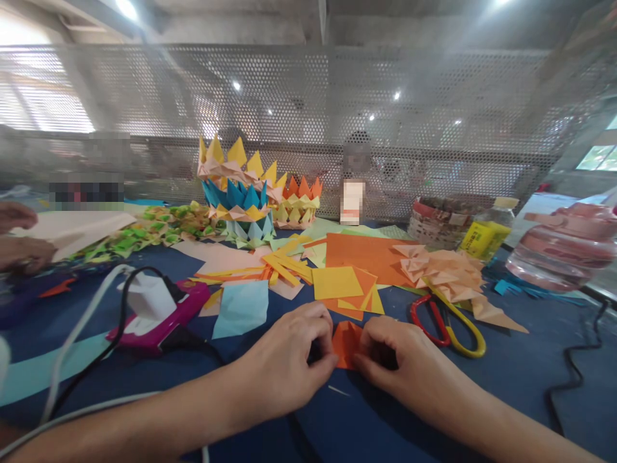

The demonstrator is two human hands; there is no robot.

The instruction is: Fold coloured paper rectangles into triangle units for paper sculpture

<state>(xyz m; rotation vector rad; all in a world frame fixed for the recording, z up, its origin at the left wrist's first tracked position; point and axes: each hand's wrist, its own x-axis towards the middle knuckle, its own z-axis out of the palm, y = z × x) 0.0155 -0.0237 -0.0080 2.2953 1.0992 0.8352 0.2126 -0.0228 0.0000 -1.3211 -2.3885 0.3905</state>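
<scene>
A small folded piece of orange paper is held between my two hands, low over the dark blue table. My left hand pinches its left edge between thumb and fingers. On the right edge, my right hand grips in the same way, fingertips curled. Just beyond them lie loose yellow paper squares and orange ones, with a large orange sheet behind. Scissors with one red and one yellow handle rest right of my right hand. A light blue paper square lies beyond my left forearm.
A magenta power strip with a white plug and cables sits left. Folded paper crowns stand at the back. Folded peach paper, a yellow-capped bottle and a pink jug are right. Another person's hands appear far left.
</scene>
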